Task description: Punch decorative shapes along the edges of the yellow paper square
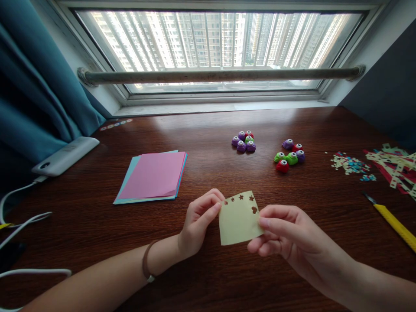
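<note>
A small pale yellow square of paper is held up over the desk between my two hands. Several punched shapes run along its top edge and down the upper right side, with the dark wood showing through. My left hand pinches the upper left corner between thumb and fingers. On the right edge, my right hand grips the sheet between thumb and forefinger, its other fingers curled below. Beyond the paper stand two groups of small craft punches, one of mostly purple punches and one of mixed colours.
A stack of coloured paper, pink on top, lies left of my hands. Paper confetti, cut strips and a yellow craft knife lie at the right. A white device with a cable sits at the left by the curtain.
</note>
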`<state>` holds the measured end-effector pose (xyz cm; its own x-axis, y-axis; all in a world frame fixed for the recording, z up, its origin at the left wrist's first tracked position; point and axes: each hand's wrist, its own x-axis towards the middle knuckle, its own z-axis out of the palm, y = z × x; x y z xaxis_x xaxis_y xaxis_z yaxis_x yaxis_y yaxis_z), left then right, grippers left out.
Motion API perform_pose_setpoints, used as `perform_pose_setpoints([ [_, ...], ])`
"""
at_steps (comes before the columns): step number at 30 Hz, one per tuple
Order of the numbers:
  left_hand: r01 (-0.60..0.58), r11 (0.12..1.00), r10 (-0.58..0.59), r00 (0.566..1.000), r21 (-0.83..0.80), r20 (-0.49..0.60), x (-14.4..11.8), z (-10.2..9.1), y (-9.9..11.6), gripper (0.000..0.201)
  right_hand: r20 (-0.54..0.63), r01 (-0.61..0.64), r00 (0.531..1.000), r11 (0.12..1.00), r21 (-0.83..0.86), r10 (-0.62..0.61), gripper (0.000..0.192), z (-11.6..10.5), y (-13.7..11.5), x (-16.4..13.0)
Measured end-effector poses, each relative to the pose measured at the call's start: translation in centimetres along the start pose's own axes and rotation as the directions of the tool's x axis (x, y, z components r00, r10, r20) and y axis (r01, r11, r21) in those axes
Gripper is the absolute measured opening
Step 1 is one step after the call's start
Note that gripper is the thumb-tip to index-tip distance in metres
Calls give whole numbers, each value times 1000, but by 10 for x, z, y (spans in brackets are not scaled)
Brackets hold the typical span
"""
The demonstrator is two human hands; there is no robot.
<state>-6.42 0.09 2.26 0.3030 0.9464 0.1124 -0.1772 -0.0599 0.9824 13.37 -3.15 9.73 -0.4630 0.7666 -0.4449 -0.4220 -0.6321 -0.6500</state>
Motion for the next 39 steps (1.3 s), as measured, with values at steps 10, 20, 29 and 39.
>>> perform_pose_setpoints([
  [10,44,998,-43,999,37,-20,2,2,1,26,-64,8,998,994,-107,-15,15,-9,2,5],
  [20,51,989,-37,995,141,-96,10,4,0,29,104,247,722,114,-962,-684,22,-73,-38,76],
  [29,75,987,-60,992,144,-111,12,3,-1,28,330,-88,661,-507,-858,-674,43,-91,-69,157],
  [39,53,973,-25,992,226,-125,14,1,-5,24,304,-15,630,-404,-915,-714,27,-92,-61,145],
])
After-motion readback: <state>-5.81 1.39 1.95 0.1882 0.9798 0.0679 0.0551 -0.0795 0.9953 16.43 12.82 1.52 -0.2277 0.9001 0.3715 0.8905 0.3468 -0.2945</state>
